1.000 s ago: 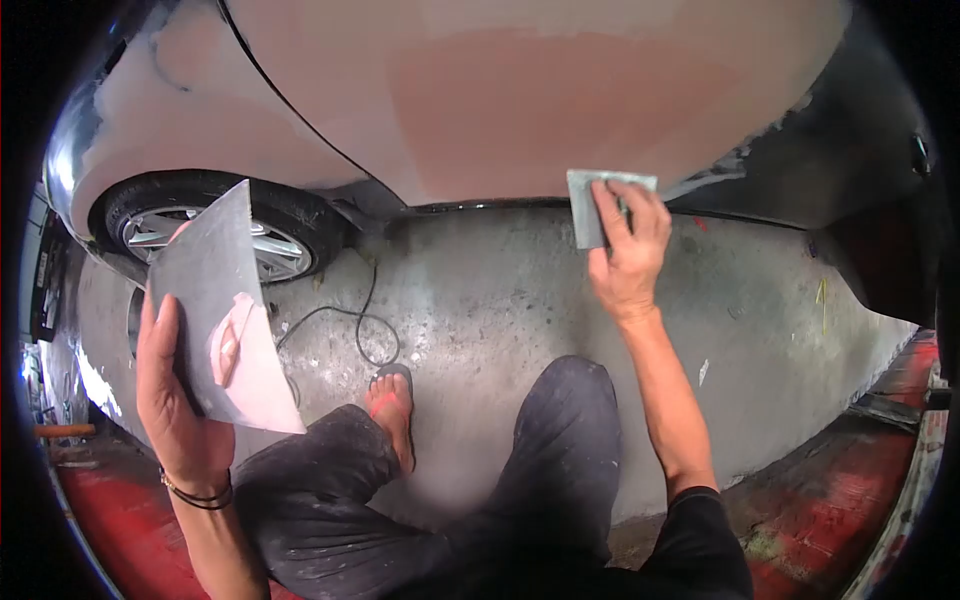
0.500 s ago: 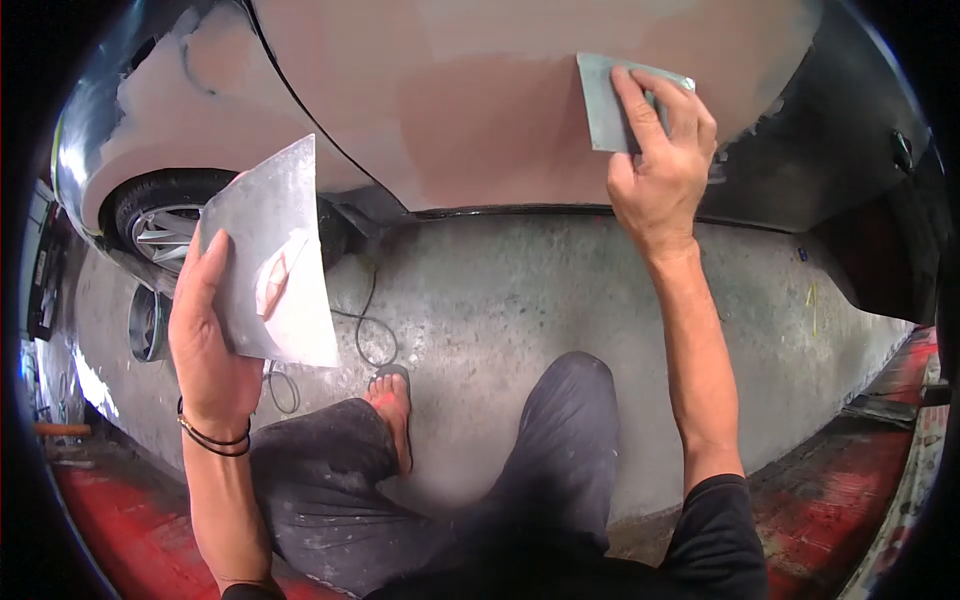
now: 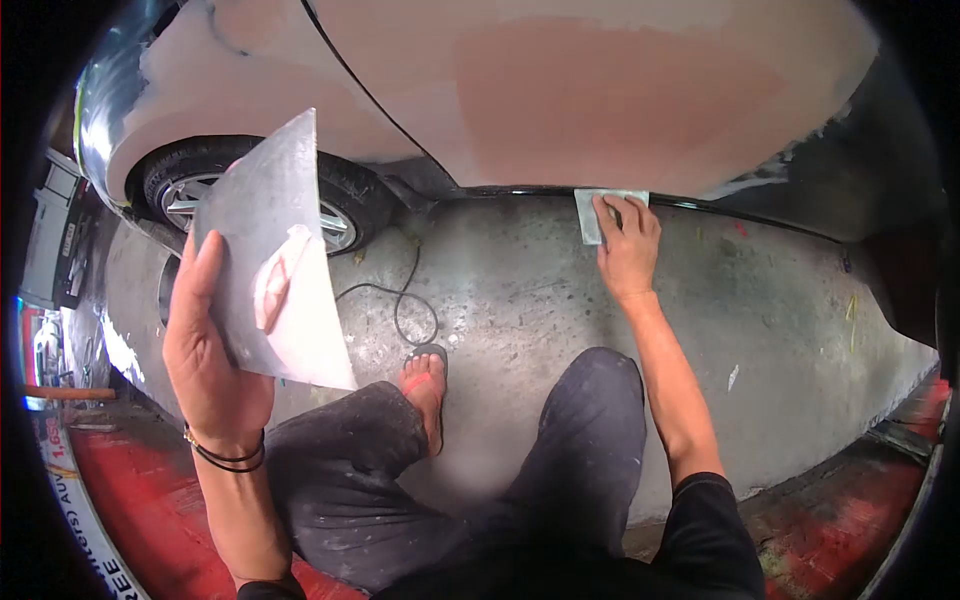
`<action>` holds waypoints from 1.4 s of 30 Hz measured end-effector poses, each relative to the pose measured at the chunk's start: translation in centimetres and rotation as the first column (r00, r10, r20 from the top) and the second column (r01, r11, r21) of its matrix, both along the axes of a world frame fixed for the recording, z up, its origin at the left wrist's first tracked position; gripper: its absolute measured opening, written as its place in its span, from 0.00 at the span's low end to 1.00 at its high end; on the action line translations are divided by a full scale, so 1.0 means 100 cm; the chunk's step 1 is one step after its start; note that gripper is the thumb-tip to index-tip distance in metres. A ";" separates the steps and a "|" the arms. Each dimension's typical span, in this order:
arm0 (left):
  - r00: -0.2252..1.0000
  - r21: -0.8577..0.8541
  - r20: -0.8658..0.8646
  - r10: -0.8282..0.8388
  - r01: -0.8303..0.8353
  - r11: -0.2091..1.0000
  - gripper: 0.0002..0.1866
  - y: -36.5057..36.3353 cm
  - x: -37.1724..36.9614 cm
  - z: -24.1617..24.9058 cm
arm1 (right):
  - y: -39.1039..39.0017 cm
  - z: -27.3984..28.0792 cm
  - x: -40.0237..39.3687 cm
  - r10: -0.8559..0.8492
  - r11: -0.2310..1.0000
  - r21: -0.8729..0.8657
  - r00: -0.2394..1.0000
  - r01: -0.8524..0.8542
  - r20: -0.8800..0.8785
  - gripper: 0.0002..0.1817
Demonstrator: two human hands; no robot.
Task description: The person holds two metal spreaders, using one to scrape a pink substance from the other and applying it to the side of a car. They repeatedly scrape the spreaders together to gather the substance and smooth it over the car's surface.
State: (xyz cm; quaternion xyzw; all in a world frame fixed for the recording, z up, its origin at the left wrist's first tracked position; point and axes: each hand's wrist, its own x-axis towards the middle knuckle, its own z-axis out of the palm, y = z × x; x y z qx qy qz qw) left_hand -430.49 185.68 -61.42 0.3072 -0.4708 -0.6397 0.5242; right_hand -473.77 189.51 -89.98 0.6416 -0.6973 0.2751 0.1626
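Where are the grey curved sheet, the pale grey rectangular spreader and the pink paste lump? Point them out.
Grey curved sheet (image 3: 240, 240), head view: bare face, left of centre.
Pale grey rectangular spreader (image 3: 588, 224), head view: exposed left part.
Pink paste lump (image 3: 271, 288), head view: middle.

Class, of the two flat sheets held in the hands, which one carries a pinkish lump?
The larger sheet, in the left hand: a pinkish lump lies on its face. The smaller sheet, in the right hand, shows none.

This looked like a car body workshop: a car (image 3: 215, 95) with patchy pinkish coating on its door (image 3: 620, 95) stood over a stained floor (image 3: 510, 300), where a cable (image 3: 400, 297) lay and red smeared the near corners.
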 end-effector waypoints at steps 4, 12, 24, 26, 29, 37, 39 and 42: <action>1.000 0.051 0.005 0.018 -0.019 0.999 0.21 -0.003 -0.026 0.002 | 0.029 0.027 0.012 -0.001 0.999 0.047 0.989 -0.006 0.151 0.39; 0.970 0.294 -0.225 -0.093 0.159 0.943 0.20 0.012 -0.113 -0.035 | 0.102 0.182 0.076 0.529 0.795 -0.601 0.585 -0.088 0.614 0.28; 0.861 0.329 -0.413 -0.295 0.443 0.834 0.22 0.059 -0.196 -0.037 | 0.154 0.191 0.118 0.588 0.739 -0.596 0.732 -0.313 0.345 0.39; 0.864 0.322 -0.408 -0.294 0.438 0.839 0.20 0.051 -0.194 -0.038 | 0.159 0.187 0.105 0.490 0.831 -0.472 0.790 -0.296 0.369 0.39; 0.866 0.299 -0.391 -0.310 0.439 0.847 0.20 0.044 -0.188 -0.029 | 0.163 0.177 0.071 0.255 0.957 -0.200 0.936 -0.208 0.243 0.35; 0.939 -0.280 0.283 -0.195 0.275 0.920 0.22 0.028 -0.184 -0.032 | 0.155 0.254 0.051 0.272 0.950 -0.191 0.955 -0.247 0.122 0.35; 0.893 -0.286 0.416 -0.174 0.310 0.907 0.21 0.037 -0.180 -0.022 | 0.148 0.264 0.060 0.306 0.948 -0.114 0.950 -0.298 0.057 0.33; 0.837 -0.342 0.541 -0.081 0.306 0.888 0.20 0.046 -0.177 -0.020 | 0.144 0.246 0.091 0.374 0.927 0.010 0.926 -0.374 0.044 0.30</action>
